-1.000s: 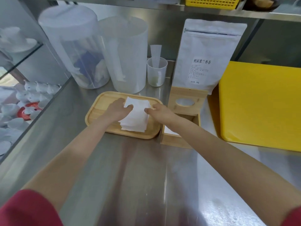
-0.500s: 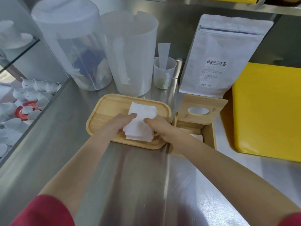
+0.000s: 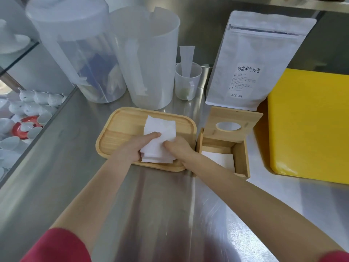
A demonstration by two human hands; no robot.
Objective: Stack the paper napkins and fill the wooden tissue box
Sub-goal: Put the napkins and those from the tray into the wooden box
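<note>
A loose stack of white paper napkins lies on a wooden tray in the middle of the steel counter. My left hand presses on the stack's left side, fingers lying over the top napkin. On the stack's near right side my right hand grips the napkins' edge. Just right of the tray stands the wooden tissue box, open, with white napkins lying inside. Its lid, with an oval hole, leans upright at the box's far edge.
Behind the tray stand two large translucent plastic containers, a small measuring cup and a white tea pouch. A yellow cutting board lies to the right. White cups sit below the glass at left.
Both hands slid back from the stack's far corners to its near end and closed in on it. The head camera moved nearer and lower.
</note>
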